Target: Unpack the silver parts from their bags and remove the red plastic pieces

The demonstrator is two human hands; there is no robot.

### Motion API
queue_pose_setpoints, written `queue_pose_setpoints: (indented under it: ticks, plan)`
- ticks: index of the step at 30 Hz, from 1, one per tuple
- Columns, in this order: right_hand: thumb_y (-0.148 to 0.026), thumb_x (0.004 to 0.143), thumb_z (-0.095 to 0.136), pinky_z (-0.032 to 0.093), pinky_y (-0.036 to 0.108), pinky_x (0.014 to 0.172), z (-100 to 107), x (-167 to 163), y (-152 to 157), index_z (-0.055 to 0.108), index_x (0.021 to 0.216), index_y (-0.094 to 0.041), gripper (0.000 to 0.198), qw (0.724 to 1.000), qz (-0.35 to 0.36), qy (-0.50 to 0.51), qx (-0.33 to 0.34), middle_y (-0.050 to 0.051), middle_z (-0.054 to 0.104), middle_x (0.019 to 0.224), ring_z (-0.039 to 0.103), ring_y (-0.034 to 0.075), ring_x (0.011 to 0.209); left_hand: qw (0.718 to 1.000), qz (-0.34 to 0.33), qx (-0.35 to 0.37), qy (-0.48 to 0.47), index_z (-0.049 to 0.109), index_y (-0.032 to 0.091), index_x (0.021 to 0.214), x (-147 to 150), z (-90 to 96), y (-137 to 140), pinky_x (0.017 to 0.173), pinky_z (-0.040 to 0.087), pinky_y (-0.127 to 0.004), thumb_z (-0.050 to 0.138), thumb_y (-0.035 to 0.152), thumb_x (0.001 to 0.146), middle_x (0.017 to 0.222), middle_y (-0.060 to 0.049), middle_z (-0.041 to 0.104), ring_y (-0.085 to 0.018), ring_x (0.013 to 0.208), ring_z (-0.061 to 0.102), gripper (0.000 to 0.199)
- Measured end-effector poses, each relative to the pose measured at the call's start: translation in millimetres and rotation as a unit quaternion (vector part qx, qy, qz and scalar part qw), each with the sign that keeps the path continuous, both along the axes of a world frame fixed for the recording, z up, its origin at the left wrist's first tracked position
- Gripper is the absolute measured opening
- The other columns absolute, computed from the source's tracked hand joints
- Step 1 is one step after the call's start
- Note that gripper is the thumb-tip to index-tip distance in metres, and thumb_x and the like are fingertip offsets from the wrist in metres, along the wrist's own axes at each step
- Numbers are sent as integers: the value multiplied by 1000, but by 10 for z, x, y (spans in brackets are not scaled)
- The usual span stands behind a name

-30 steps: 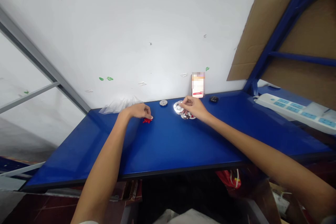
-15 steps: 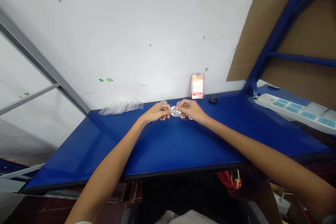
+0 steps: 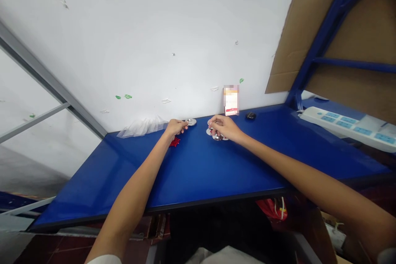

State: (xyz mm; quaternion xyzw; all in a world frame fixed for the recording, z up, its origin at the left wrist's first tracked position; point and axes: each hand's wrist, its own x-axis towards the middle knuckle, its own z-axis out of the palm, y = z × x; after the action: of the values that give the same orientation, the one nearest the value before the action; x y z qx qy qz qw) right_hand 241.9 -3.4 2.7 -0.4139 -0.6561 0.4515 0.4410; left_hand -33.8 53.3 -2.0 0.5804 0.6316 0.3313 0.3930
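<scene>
Found left hand [image 3: 177,127] shifted toward nine o'clock, beside a disc [image 3: 192,122] near the far edge of the table [image 3: 198,169], and right hand [image 3: 225,127] over a loose cluster of discs [image 3: 218,137]; half a second earlier, saw both pinching one disc between them. Read this as a close to the two-handed handling of that piece and, probably, as a transfer by left hand to the far-edge spot; could not confirm the same piece there. Noted also the red bunch [image 3: 175,142] back in sight, at about six o'clock from left hand. Observed left fingers bent, with tips at or against the disc, at two o'clock from the hand; could not tell whether clamped on it or merely touching. Observed right thumb and forefinger drawn close together above the cluster; could not establish a grip on anything. Placed the cluster at about eight o'clock from right hand, partly hidden under the fingers. Found the far-edge disc round, silvery, apparently flat on the table; too small for finer detail. Found the cluster likewise silvery and overlapping, with one darker, mirror-like face and touches of red. Logged bags [image 3: 140,128] at nine o'clock from left hand, and, from right hand, a phone [image 3: 231,101] propped upright against the wall [image 3: 123,41] at half past twelve and a black item [image 3: 250,116] at two o'clock.
</scene>
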Motion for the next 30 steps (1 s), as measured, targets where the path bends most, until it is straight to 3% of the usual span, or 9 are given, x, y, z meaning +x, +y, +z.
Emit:
queue_pose_setpoints:
  ticks: [9,14,18,21,24,27,30]
  plan:
    - [-42,91,75,51,18,44,-48,3,-3,70,97,-22,21,999,15,-21,32,5,81,86,75,16,65,1000,-8,10,6,75,13,84,13,49,-25,48,36,-24,75,55,90,94,-14,81,-11,57,61,42]
    - [-41,92,72,47,19,43,61,36,-54,70,96,-21,20,999,0,-25,33,5,79,85,73,16,62,998,-7,41,45,76,14,89,-2,91,-24,51,39,-26,65,55,96,93,-12,81,-11,53,60,43]
    - [-36,95,68,53,25,55,141,90,-60,70,94,-22,15,993,-34,-74,83,3,78,83,72,17,64,991,-21,84,100,76,16,85,42,175,-86,63,47,-28,60,50,98,87,-8,81,-13,53,60,40]
    - [-29,96,66,56,30,72,154,176,-22,73,94,-23,9,967,-55,-171,183,5,79,92,74,21,79,976,-26,132,169,76,19,81,133,236,-184,67,46,-30,57,45,99,81,-6,80,-17,58,63,37]
    - [-20,91,67,55,34,86,155,294,19,79,104,-23,17,912,-5,-298,281,9,78,106,72,26,100,954,-44,182,234,75,21,79,237,254,-312,68,42,-32,57,43,100,77,-6,77,-21,65,64,34]
    - [-20,86,73,53,34,87,156,403,59,83,111,-24,27,878,68,-366,300,10,77,107,71,28,106,929,-65,222,289,74,22,80,310,240,-434,68,38,-32,57,43,100,76,-7,75,-23,70,65,33]
    - [-19,85,75,52,31,78,155,467,107,86,102,-25,21,882,109,-375,265,7,80,99,72,25,91,910,-74,254,320,74,22,82,345,226,-517,67,37,-32,56,43,101,79,-9,75,-25,73,66,33]
